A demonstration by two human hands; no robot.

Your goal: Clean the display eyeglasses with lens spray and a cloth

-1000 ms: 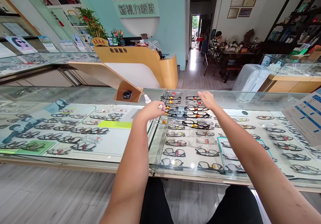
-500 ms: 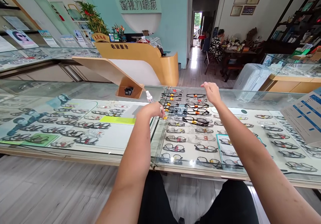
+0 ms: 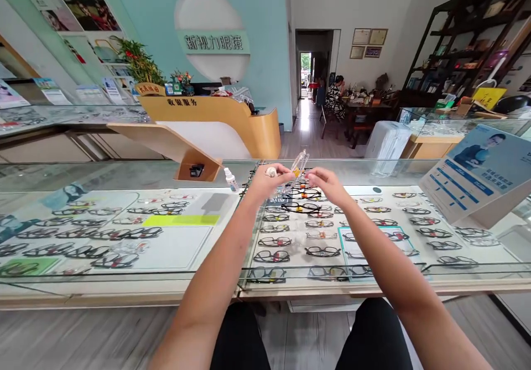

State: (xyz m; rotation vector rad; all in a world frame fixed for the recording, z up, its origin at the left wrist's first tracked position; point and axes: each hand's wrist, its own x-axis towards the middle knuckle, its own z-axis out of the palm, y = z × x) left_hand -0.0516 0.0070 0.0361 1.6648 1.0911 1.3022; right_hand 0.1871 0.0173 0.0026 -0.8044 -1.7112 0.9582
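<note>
My left hand (image 3: 274,181), with a light-coloured ring-like piece on a finger, pinches clear-framed eyeglasses (image 3: 300,161) bearing an orange tag. The glasses are raised above the glass counter (image 3: 298,273), tilted on edge. My right hand (image 3: 329,185) is close by on their right side, its fingers drawn together; whether they grip the frame is too small to tell. Below the hands, dark-framed eyeglasses (image 3: 302,208) with orange tags lie in a column on the counter top, partly hidden by my hands. A white spray bottle (image 3: 230,180) stands left of my left hand.
Several rows of spectacle frames (image 3: 271,256) lie under the glass. A slanted wooden stand (image 3: 166,146) is at the back left, a blue-and-white sign (image 3: 473,173) at the right. Beyond are a reception desk (image 3: 265,135), a grey suitcase (image 3: 384,146) and a seated person (image 3: 335,99).
My left hand has lifted the clear eyeglasses from the left column of frames and moved right. My right hand has come down and left towards it. The view has shifted, showing more on the right.
</note>
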